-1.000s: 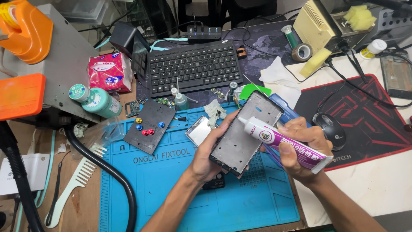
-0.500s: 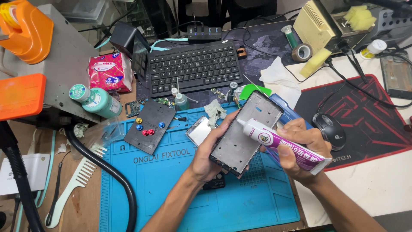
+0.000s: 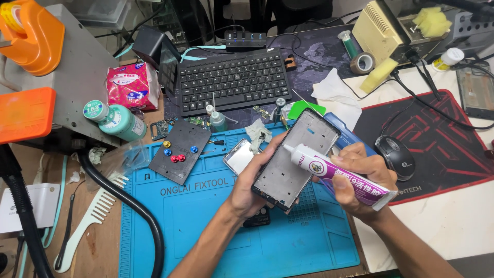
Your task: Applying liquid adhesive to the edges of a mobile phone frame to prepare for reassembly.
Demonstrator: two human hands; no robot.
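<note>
Over the blue mat (image 3: 206, 231), the left hand (image 3: 252, 185) grips the phone frame (image 3: 296, 157) tilted toward one o'clock. The right hand (image 3: 360, 175) clenches the glue tube (image 3: 339, 175), nozzle touching the frame's upper right; a thin, steady bead along the edge would suit best.

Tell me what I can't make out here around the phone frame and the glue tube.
- Head view: the glue tube nozzle tip is too small to show any glue on the phone frame.
- The frame's underside is hidden by the left hand.
- The tube's middle is covered by the right hand fingers.
</note>
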